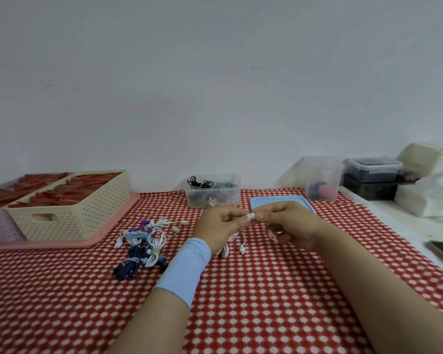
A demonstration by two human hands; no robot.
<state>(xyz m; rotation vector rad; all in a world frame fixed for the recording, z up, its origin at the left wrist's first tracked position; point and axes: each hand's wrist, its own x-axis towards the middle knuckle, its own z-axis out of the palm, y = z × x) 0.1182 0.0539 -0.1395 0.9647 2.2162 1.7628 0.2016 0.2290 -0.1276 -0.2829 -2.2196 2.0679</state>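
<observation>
head view. holds the white earphone set [241, 249] low over the red checked cloth [266, 290], just in front of the blue lid [279, 201]. pinches its small white end piece [252, 215] from both sides: left hand [220, 223] closing on it from the left, right hand [288, 226] from the right, thumbtips nearly meeting across it. equally near for both hands. long axis roughly left to right, along the line between the hands. trails the rest of the cable from under the left hand, down and toward the body, loops and one earbud resting on the cloth. looks thin, white, limp; probably quick to tangle. bundled earphones [143, 245] well to the left, near the cream basket [72, 208].
</observation>
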